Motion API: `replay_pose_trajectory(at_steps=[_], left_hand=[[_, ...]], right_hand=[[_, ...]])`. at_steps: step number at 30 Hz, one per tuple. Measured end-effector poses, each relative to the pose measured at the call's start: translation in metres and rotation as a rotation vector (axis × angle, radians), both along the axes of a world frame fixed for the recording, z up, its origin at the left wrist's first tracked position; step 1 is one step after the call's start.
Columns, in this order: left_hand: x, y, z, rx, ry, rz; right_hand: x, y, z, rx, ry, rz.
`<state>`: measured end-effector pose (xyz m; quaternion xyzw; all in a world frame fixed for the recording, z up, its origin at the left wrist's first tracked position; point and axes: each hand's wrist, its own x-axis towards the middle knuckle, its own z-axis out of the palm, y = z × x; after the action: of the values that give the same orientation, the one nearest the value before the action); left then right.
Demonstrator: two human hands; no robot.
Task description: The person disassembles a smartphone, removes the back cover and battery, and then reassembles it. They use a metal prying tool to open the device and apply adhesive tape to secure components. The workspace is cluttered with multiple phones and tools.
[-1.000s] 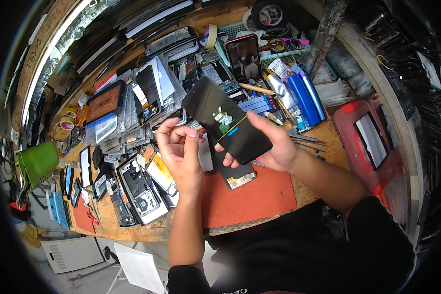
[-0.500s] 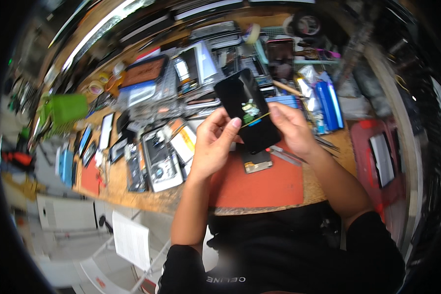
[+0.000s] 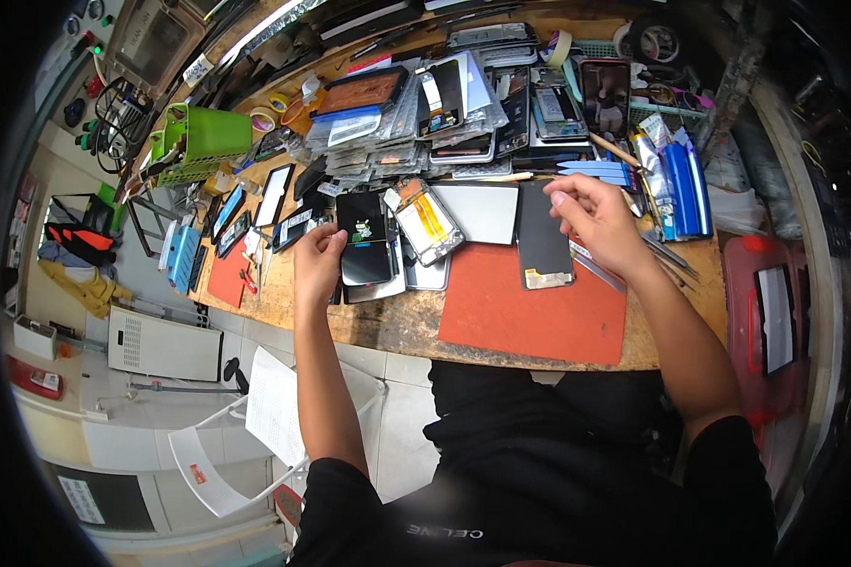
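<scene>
My left hand [image 3: 319, 263] is closed on the left edge of a black smartphone [image 3: 365, 265], thumb on top. Its screen shows a small bright patch and thin coloured lines. The phone lies over other phone parts at the bench's front left. My right hand [image 3: 598, 225], fingers loosely bent and apart, hovers empty over the upper right of a dark phone display panel [image 3: 545, 236]. A pale flex strip runs along that panel's lower end. The panel lies partly on the orange-red mat [image 3: 529, 317]. Between the hands rests an opened phone with yellow strips [image 3: 428, 223].
Stacks of phones and parts in clear sleeves [image 3: 378, 146] fill the back of the bench. A green basket [image 3: 203, 137] stands left. Blue tubes [image 3: 683, 189] and tweezers [image 3: 671, 260] are on the right. A white chair [image 3: 274, 406] stands below the left front edge.
The smartphone has moved from between both hands over the mat to the left, in my left hand. My right hand has let go of it and is now above the display panel.
</scene>
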<state>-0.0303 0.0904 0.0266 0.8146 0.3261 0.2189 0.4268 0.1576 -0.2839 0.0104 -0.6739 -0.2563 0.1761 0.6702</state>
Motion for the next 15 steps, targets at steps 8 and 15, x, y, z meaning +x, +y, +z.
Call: replay_pose_trajectory(at_steps=[8, 15], left_hand=[[-0.061, -0.042, 0.042, 0.718, -0.016, 0.200], [-0.174, -0.066, -0.080, -0.054, 0.081, 0.248]], right_hand=[[0.018, -0.009, -0.007, -0.491, -0.509, -0.261], [-0.019, 0.005, 0.000, -0.793, -0.726, -0.254]])
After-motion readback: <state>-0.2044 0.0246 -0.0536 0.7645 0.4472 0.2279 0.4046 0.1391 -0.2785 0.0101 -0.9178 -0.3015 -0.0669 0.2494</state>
